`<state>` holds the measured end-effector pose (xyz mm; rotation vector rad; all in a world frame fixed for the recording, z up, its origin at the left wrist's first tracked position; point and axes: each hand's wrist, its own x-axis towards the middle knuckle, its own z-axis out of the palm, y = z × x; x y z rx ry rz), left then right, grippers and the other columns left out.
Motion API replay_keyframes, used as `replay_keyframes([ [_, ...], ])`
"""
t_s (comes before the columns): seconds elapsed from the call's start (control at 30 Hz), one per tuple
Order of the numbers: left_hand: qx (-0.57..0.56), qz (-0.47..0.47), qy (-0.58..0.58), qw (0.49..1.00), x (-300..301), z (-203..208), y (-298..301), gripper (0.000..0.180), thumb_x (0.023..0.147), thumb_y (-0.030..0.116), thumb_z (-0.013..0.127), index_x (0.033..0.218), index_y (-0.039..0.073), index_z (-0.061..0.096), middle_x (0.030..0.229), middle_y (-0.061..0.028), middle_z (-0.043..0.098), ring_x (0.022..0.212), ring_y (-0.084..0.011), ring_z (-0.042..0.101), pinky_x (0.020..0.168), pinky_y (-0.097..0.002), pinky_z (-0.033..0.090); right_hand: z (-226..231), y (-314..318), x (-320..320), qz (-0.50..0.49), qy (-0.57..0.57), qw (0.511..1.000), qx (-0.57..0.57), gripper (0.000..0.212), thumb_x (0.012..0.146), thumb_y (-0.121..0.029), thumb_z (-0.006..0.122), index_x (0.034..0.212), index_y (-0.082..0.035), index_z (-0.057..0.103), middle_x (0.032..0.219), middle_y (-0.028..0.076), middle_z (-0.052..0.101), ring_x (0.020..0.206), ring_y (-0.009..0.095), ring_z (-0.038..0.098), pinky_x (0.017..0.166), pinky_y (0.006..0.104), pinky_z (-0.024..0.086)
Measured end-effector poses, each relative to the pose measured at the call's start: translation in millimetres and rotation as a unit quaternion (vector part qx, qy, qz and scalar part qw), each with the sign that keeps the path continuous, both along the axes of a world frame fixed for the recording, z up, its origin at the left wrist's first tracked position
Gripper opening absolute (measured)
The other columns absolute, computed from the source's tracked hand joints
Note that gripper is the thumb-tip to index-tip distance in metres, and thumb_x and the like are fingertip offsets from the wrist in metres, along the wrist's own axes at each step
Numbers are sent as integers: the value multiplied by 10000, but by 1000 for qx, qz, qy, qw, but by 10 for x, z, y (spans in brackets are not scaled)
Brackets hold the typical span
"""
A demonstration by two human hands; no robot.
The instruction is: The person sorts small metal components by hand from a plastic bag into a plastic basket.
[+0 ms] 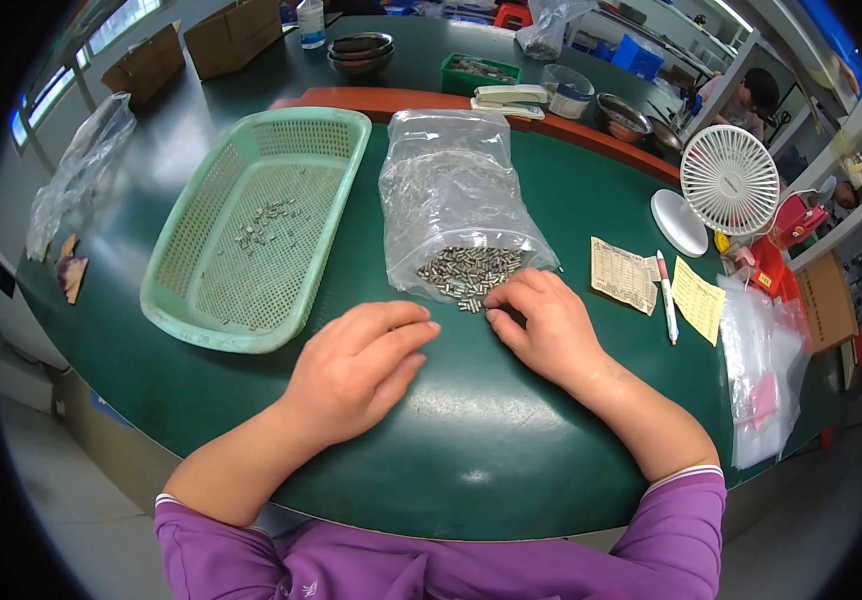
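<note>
So both hands are down on the dark green table top (pixel 471 440), purple sleeves pushed up. The left hand (pixel 356 365) lies palm-down with fingers loosely curled together, resting flat on the table and gripping nothing as far as I can see; it sits just short of the spill of small shiny metal cylinder pins (pixel 469 272). The right hand (pixel 543 325) is palm-down too, fingers bent, its fingertips (pixel 496 298) right at the edge of the few pins lying outside the bag. Can't tell if it has pinched 1 under the fingers, they hide that bit.

Most pins sit piled in the mouth of the clear crinkly plastic bag (pixel 451 190), which lies on the table just beyond both hands, opening towards the person. Left of the bag is a pale green perforated plastic basket (pixel 201 290) with a small scatter of the same pins on its floor. Right of the hand: a printed paper slip (pixel 623 275), a white marker pen (pixel 667 298), a yellow note (pixel 696 298) and a small white desk fan (pixel 729 180).
</note>
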<state>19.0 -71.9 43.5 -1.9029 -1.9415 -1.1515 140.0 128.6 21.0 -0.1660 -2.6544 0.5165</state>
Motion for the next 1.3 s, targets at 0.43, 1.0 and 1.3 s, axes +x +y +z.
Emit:
replay_keyframes([
  [0.43, -107, -53, -140, 983, -2, -165, 34, 227, 727, 4, 607, 952, 31, 592, 977, -104, 583, 901, -248, 575, 743, -321, 477, 100, -12, 60, -14, -103, 992, -67, 99, 734, -111, 619, 787, -37, 580, 800, 104, 561, 814, 281, 545, 713, 365, 450],
  [1.0, -231, -138, -651, 709, 94, -231, 33, 136, 845, 120, 591, 923, 11, 571, 724, -40, 604, 669, -96, 592, 617, -219, 494, 65, -363, 89, 197, -15, 931, -306, 68, 844, -97, 548, 891, -49, 556, 845, 56, 513, 818, 178, 510, 716, 282, 432],
  [1.3, -239, -135, -658, 701, 128, -198, 20, 131, 821, 104, 622, 886, 16, 550, 736, -43, 602, 645, -90, 590, 591, -208, 492, 91, -379, 112, 227, -49, 882, -411, 68, 820, -90, 599, 870, -44, 605, 865, 32, 539, 820, 140, 518, 727, 261, 424],
])
